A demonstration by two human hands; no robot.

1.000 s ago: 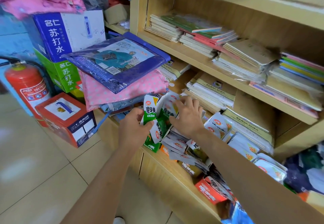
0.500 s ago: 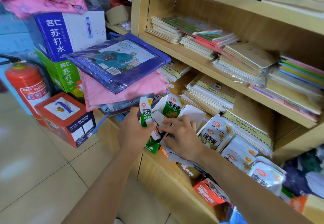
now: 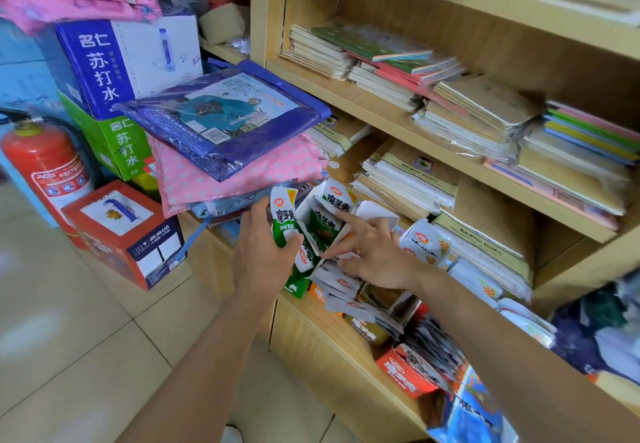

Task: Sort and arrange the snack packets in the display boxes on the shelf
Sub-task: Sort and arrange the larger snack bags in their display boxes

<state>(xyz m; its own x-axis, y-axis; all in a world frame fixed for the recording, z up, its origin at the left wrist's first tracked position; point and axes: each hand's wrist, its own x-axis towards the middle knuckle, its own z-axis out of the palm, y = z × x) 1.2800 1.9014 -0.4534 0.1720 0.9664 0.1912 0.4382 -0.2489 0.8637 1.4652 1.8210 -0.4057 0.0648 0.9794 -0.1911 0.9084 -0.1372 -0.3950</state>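
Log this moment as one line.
left hand: grips green snack packet | right hand: touches green display box | white packets: loose beneath

A wooden shelf (image 3: 467, 26) in a small shop: stacks of notebooks (image 3: 381, 71) lie flat along its middle board, and thicker exercise books (image 3: 408, 179) crowd the board below. On the bottom ledge, open display boxes (image 3: 408, 370) stand side by side, with white and green packets (image 3: 426, 245) heaped in them and spilling over their rims. Beside the shelf, on the tiled floor (image 3: 69, 356), a red extinguisher (image 3: 45, 165) stands upright just behind a red carton (image 3: 128, 231).
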